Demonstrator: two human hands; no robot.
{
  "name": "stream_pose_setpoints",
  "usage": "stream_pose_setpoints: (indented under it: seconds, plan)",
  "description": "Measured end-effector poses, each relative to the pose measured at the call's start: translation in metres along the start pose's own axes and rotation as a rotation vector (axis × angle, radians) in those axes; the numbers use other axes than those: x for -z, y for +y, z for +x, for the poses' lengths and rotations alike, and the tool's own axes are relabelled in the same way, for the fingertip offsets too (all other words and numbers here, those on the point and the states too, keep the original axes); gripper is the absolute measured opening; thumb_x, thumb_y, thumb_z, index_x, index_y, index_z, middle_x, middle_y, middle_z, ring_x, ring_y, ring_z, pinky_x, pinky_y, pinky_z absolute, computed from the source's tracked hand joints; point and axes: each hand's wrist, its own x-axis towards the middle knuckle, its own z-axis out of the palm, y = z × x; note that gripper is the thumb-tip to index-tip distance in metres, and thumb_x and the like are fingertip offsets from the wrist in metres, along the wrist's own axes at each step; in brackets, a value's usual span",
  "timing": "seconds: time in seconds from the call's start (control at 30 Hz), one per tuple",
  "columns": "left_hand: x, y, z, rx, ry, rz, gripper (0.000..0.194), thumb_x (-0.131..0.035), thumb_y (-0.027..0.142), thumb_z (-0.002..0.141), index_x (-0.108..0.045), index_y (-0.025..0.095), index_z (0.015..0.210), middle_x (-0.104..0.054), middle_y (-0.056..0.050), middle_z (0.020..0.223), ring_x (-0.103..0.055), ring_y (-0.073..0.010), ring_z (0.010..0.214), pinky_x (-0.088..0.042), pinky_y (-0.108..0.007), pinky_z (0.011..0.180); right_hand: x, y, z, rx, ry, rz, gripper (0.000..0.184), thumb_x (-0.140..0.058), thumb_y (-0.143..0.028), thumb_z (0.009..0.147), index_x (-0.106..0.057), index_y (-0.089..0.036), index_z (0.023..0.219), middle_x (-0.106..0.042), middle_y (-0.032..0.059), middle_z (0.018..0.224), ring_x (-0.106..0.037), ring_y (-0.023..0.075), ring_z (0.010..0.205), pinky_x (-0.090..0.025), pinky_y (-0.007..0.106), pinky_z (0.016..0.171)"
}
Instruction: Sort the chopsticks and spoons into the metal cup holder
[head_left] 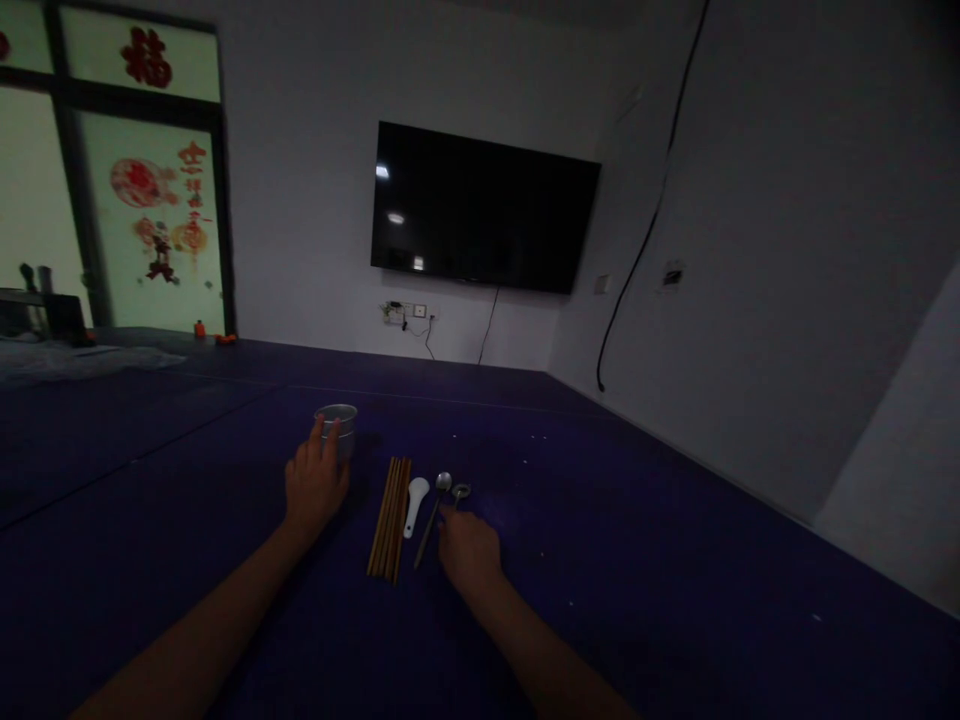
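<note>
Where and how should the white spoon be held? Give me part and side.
The white spoon is probably best gripped by its handle, from above: it points toward the person, with chopsticks close on its left and a metal spoon on its right.

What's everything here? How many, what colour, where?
Chopsticks: several, brown, centre
Cup: one, silvery, left of chopsticks
Short spoon: one, white, beside chopsticks
Metal spoon: one, silvery, centre
Round-headed utensil: one, silvery, rightmost
Surface: one, purple, underneath
Walls: at least two, grey, behind
Television: one, black, back wall
Sockets: several, pale, below television
Cables: several, dark, on walls
Glass panels: several, pale, red-decorated, left
Small things: two, orange, by panels
Clutter: unclear count, dark, far left
Sheeting: one, pale, left
Left hand: one, bare, at cup
Right hand: one, bare, at utensil
</note>
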Motion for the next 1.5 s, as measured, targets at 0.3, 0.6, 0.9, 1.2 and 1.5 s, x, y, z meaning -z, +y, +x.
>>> stream_pose_setpoints:
  seconds: [0.3,0.6,0.9,1.2,1.5]
  plan:
    - [0.001,-0.007,0.002,0.05,-0.08,0.073,0.053,-0.028,0.034,0.089,-0.032,0.013,0.138,-0.033,-0.012,0.143,-0.05,-0.0286,0.101,-0.043,-0.041,0.076,0.007,-0.007,-0.003,0.067,0.111,0.037,0.033,-0.033,-0.025,0.093,-0.062,-0.025,0.108,-0.07,0.0076,0.088,-0.066,0.0187,0.081,-0.044,0.025,0.066]
    - [0.0,-0.008,0.004,0.061,-0.121,0.044,0.054,-0.026,0.034,0.088,-0.031,0.013,0.138,-0.033,-0.013,0.142,-0.049,-0.0294,0.1,-0.044,-0.043,0.076,0.002,-0.009,-0.004,0.076,0.087,0.093,0.031,-0.037,-0.031,0.091,-0.067,-0.025,0.094,-0.07,0.0044,0.086,-0.065,0.0173,0.082,-0.041,0.023,0.067]
    - [-0.009,-0.014,0.001,0.074,-0.129,-0.003,0.054,-0.025,0.034,0.088,-0.037,0.011,0.135,-0.044,-0.017,0.134,-0.05,-0.032,0.103,-0.046,-0.045,0.074,0.006,-0.011,-0.007,0.065,0.081,0.106,0.031,-0.038,-0.032,0.091,-0.068,-0.026,0.092,-0.07,0.0035,0.087,-0.065,0.0168,0.083,-0.042,0.022,0.068]
    - [-0.008,-0.013,0.001,0.108,-0.21,0.007,0.051,-0.026,0.034,0.088,-0.04,0.012,0.132,-0.044,-0.015,0.134,-0.05,-0.0314,0.107,-0.046,-0.044,0.078,0.004,-0.01,-0.006,0.042,0.065,0.081,0.03,-0.039,-0.033,0.09,-0.069,-0.025,0.091,-0.07,0.0042,0.087,-0.065,0.0174,0.081,-0.042,0.023,0.066]
    - [-0.008,-0.013,0.0,0.111,-0.219,0.014,0.051,-0.025,0.033,0.089,-0.038,0.01,0.133,-0.042,-0.015,0.137,-0.05,-0.032,0.107,-0.046,-0.045,0.077,0.004,-0.009,-0.006,0.022,0.094,0.096,0.032,-0.038,-0.035,0.091,-0.069,-0.025,0.09,-0.07,0.0038,0.085,-0.065,0.0177,0.08,-0.042,0.023,0.066]
